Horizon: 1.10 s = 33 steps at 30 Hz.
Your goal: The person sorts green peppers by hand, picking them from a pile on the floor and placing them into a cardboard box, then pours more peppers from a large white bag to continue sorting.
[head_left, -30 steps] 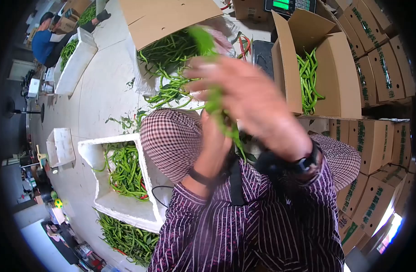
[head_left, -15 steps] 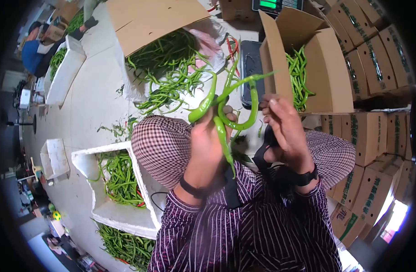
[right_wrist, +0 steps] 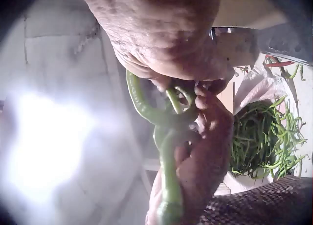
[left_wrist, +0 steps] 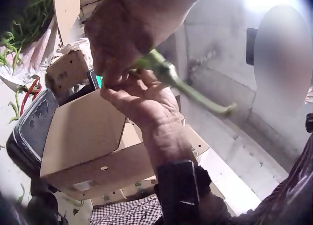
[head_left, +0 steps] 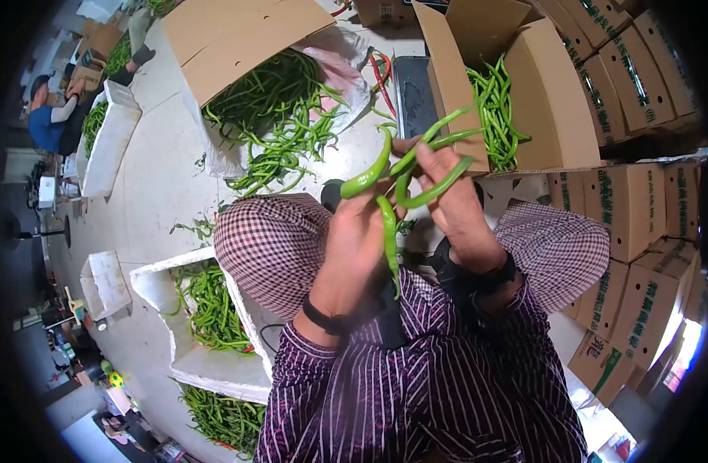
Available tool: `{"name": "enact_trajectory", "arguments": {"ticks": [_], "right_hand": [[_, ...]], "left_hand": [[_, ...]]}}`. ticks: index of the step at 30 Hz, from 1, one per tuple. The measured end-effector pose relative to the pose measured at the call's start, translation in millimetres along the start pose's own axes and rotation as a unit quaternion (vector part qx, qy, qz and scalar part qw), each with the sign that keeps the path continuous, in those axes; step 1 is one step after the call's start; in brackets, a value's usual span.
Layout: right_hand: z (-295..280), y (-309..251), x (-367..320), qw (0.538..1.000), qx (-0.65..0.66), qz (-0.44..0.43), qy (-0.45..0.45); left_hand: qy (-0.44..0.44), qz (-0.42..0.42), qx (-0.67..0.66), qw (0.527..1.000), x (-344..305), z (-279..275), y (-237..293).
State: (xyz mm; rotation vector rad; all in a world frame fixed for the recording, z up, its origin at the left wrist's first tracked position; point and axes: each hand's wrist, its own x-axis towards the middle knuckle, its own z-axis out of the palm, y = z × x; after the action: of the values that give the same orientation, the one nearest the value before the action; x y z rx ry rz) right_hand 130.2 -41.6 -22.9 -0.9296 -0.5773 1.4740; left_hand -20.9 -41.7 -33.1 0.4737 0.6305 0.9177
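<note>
Several long green chili peppers [head_left: 367,176] lie across both hands, in front of the person's lap in the head view. My left hand [head_left: 352,241] holds the bunch from the left, one pepper hanging down along its palm. From the right, my right hand [head_left: 460,210] pinches the bunch between thumb and fingers, with a curved pepper [head_left: 440,188] crossing in front of it. In the left wrist view, one green pepper [left_wrist: 193,93] sticks out where the hands meet. The right wrist view shows curled peppers [right_wrist: 168,181] between the two hands, some fingers hidden.
An upright cardboard box [head_left: 558,108] with green peppers stands at the front right. Ahead, peppers spill from a white sack [head_left: 215,158] under a cardboard flap. A white foam box [head_left: 192,369] of peppers sits left of the knee. Stacked cartons [head_left: 647,208] line the right.
The right hand, earlier blurred across the bunch, then apart from it on the right, has moved in and taken hold of the peppers. The left hand keeps holding them.
</note>
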Motion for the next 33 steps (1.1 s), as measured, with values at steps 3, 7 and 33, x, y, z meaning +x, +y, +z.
{"name": "enact_trajectory", "arguments": {"ticks": [3,7,33], "right_hand": [[-11,-5,3,0.995,0.031,-0.058,0.074],[-7,-24,-1,0.98,0.037,-0.104,0.166],[-33,-178,0,0.987,-0.095,-0.07,0.112]], "left_hand": [[-0.002,-0.11,-0.22,0.969,4,-7,-4],[0.014,-0.081,-0.182,0.98,0,-6,-1],[-0.061,0.05,0.101,0.992,-56,52,90]]}}
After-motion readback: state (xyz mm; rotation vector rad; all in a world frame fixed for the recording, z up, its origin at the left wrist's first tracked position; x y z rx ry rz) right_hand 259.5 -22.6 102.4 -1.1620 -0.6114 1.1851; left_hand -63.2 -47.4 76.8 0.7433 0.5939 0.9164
